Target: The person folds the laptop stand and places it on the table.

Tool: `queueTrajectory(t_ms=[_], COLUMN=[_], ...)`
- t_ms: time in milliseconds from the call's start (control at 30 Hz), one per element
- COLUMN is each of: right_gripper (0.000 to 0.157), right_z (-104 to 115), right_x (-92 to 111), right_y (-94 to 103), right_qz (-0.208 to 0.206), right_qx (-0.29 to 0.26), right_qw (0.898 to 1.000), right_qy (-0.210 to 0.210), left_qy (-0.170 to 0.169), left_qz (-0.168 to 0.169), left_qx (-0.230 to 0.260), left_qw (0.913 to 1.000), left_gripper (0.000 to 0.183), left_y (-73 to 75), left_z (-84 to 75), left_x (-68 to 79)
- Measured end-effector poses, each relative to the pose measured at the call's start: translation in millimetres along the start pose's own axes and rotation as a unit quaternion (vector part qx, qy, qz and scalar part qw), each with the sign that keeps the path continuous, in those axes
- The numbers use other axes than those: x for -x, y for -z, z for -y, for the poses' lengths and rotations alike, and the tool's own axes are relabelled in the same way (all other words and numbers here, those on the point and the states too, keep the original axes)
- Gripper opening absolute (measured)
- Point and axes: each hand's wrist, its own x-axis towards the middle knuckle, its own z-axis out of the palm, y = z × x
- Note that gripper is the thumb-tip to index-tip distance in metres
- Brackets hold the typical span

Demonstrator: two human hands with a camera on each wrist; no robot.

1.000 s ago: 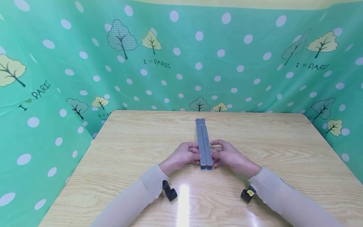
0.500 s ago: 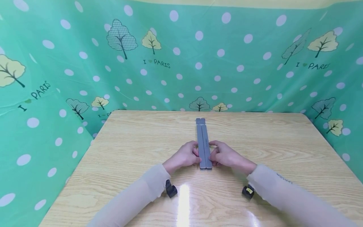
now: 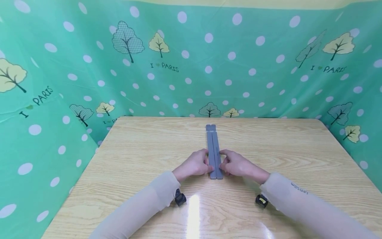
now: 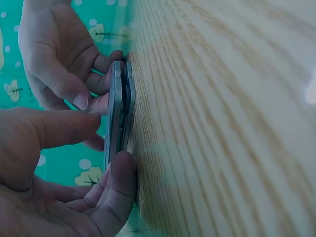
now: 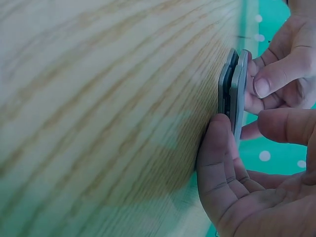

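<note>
A folded grey laptop stand (image 3: 215, 156), two slim bars side by side, lies lengthwise on the wooden table. My left hand (image 3: 195, 162) holds its left edge near the close end, thumb on the top face and other fingers along the side. On the opposite edge my right hand (image 3: 235, 162) grips with thumb and fingers curled close to the bar. The left wrist view shows the stand (image 4: 118, 98) edge-on, its stacked layers separated by a thin dark gap. Fingertips (image 5: 219, 123) of the right hand touch its side low by the tabletop.
The wooden table (image 3: 143, 139) stretches around the stand on all sides. A green curtain (image 3: 191, 79) with white dots and printed trees hangs behind it and at both sides. Small black wrist cameras (image 3: 180, 198) hang beneath the sleeves.
The near end of the stand has come down; its dark end pads no longer show and the bars lie flatter. Both hands have turned slightly and shifted inward.
</note>
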Motion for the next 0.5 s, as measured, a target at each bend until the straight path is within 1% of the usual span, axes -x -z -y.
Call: queueTrajectory(t_ms=[100, 200, 300, 333, 400, 467, 500], right_gripper=[0.059, 0.053, 0.045, 0.042, 0.038, 0.036, 0.035], right_z=[0, -1, -2, -2, -3, -6, -8], right_x=[1, 5, 10, 12, 15, 17, 19], right_y=[2.1, 8.7, 20.1, 24.5, 33.8, 43.0, 47.6], right_qz=[-0.003, -0.013, -0.031, -0.039, -0.060, -0.086, -0.100], right_qx=[0.005, 0.020, 0.044, 0.052, 0.073, 0.091, 0.100], right_qw=[1.000, 1.000, 0.998, 0.996, 0.993, 0.987, 0.984], right_qy=[0.006, 0.017, 0.044, 0.053, 0.077, 0.099, 0.111], left_qy=[-0.004, -0.004, -0.014, -0.021, -0.043, -0.064, -0.078], left_qz=[0.002, -0.002, -0.022, -0.031, -0.059, -0.089, -0.104], left_qx=[-0.019, -0.045, -0.089, -0.107, -0.151, -0.190, -0.211], left_qw=[0.9998, 0.9990, 0.9957, 0.9935, 0.9859, 0.9756, 0.9688], left_gripper=[0.065, 0.068, 0.065, 0.064, 0.061, 0.060, 0.060], left_y=[2.5, 9.2, 19.8, 24.0, 32.7, 41.7, 46.5], left_z=[1.1, 3.0, 5.7, 6.7, 9.7, 12.9, 15.1], left_x=[0.8, 2.8, 6.3, 8.2, 12.9, 18.5, 21.4])
